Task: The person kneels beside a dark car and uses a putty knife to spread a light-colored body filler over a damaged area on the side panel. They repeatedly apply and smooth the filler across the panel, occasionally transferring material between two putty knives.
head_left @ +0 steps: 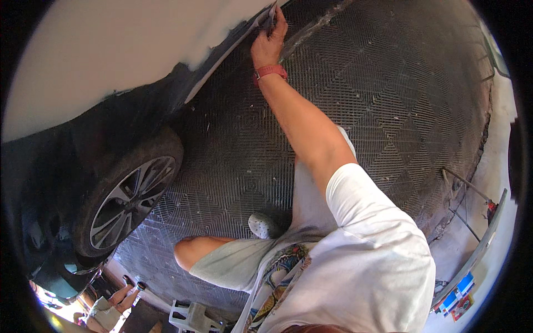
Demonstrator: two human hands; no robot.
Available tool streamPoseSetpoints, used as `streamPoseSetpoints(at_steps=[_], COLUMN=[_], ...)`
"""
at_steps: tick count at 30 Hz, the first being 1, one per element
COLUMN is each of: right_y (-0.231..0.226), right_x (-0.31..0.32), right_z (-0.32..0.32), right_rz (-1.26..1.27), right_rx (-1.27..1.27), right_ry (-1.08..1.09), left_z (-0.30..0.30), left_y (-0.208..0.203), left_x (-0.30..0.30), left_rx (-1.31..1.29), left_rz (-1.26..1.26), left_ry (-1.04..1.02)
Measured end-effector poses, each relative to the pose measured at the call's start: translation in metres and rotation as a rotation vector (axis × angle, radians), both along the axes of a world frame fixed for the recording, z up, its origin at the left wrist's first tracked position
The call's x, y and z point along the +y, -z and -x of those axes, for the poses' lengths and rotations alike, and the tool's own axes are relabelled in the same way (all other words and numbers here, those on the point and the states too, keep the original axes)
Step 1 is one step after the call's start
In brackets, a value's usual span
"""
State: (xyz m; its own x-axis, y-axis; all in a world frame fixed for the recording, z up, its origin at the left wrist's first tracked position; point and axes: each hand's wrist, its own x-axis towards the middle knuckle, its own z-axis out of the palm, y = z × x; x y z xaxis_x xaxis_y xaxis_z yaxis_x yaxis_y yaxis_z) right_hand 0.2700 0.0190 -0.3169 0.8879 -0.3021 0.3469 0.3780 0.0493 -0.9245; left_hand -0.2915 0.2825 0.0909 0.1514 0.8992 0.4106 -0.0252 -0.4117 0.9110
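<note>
My right hand (270,44), with a red-strapped watch (270,71) on its wrist, reaches to the lower edge of a car body (139,100) at the top of the view. Its fingers are closed on a thin greyish sheet (271,15) held against that edge; its exact kind cannot be made out. Pale beige covers the upper part of the panel (111,50), ending in a ragged line over the dark paint. Below and to the left is the car's wheel (133,202) with silver spokes. My left hand is out of view.
Dark ribbed floor tiles (388,111) lie beneath me. A white plastic stool (191,317) stands at the lower edge. Another person's legs (123,294) show at lower left. A metal stand (466,183) is by the pale wall on the right.
</note>
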Motion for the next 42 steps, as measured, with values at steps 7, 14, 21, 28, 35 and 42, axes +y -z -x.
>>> streamPoseSetpoints(at_steps=[7, 14, 21, 28, 35, 42], right_y=[-0.004, -0.018, -0.038, -0.043, -0.144, -0.215], right_x=[0.040, 0.078, 0.107, -0.014, -0.146, -0.160], right_z=[0.066, 0.149, 0.228, 0.255, 0.266, 0.315], right_rz=[0.013, 0.052, 0.017, 0.229, 0.176, 0.903], right_rx=[-0.030, 0.015, 0.134, 0.233, 0.129, -0.627], right_ry=[-0.007, -0.084, -0.233, -0.298, -0.787, -1.094], left_z=[-0.002, -0.008, -0.025, -0.052, -0.134, -0.153], left_y=[-0.011, -0.029, -0.057, -0.097, 0.076, 0.235], left_x=[0.010, 0.025, 0.050, 0.077, -0.148, -0.253], left_rx=[0.025, 0.031, 0.013, -0.016, 0.540, -0.155], left_rz=[-0.018, -0.038, -0.067, -0.126, 0.006, 0.773], left_ry=[0.003, 0.031, 0.137, 0.300, 0.007, 0.517])
